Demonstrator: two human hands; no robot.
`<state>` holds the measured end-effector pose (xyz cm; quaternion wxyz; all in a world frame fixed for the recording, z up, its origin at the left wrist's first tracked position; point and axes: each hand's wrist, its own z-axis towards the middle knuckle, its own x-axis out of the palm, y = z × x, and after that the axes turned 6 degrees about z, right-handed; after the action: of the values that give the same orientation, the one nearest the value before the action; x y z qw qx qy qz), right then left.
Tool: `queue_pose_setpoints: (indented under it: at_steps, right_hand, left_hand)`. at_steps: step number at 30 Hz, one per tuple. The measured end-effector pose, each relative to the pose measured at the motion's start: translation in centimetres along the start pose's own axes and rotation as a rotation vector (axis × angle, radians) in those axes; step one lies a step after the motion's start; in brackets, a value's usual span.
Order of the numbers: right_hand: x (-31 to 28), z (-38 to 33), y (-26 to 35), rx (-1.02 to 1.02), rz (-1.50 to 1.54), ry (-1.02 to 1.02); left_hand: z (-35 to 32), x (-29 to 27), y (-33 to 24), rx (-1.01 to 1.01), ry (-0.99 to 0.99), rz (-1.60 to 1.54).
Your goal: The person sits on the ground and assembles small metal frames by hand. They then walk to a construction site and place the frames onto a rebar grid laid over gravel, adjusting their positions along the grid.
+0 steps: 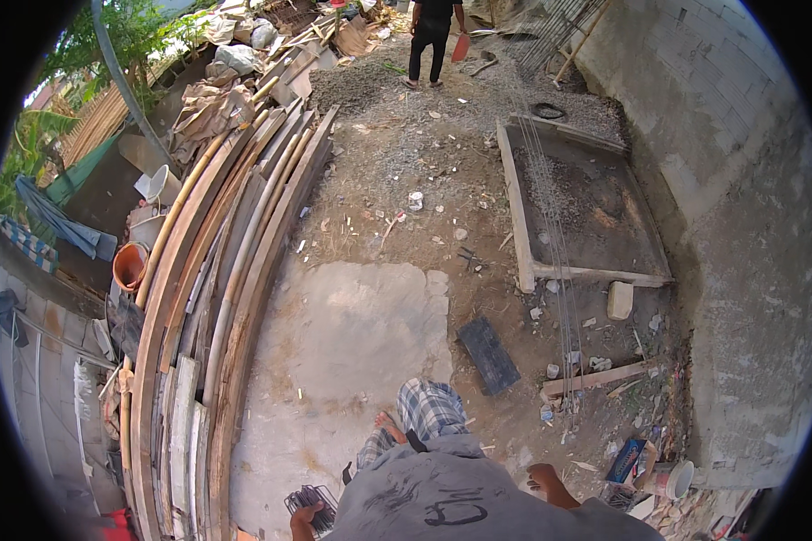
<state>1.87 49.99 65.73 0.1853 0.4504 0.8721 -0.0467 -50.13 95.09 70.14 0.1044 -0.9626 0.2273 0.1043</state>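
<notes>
At the lower edge, my left hand [306, 515] is closed on a bundle of thin dark metal rods bent into rectangles, which look like rebar stirrups [319, 499]. The bundle hangs beside my left hip. Over on the other side, my right hand [550, 485] is held away from the body above rubble, its fingers loosely apart with nothing seen in them. Closest to it is a dark blue box [624, 461]. Ahead of my feet, a black rectangular slab or tray [488, 355] lies on the dirt beside a pale concrete patch [370, 316].
Long timbers and poles [271, 216] are stacked along the left. A low rectangular frame [599, 273] sits by the right wall, with long thin rods [550, 243] passing across it. A pale block [620, 300] lies in front. Another person [434, 36] stands at the far end.
</notes>
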Motion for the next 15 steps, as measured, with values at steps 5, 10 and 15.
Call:
queue_pose_setpoints:
  at_steps: [5, 10, 15]
  right_hand:
    - [7.1, -1.0, 8.5, -0.310, -0.018, 0.086]
    - [10.7, -0.6, 18.5, -0.470, 0.180, 0.030]
    - [12.9, 0.3, 25.8, -0.427, 0.172, 0.066]
  left_hand:
    - [3.1, -2.0, -9.0, 0.131, 0.177, -0.121]
    - [-1.4, 2.4, -18.9, -0.054, 0.151, 0.025]
    - [-10.9, 8.9, -25.9, 0.033, -0.012, -0.045]
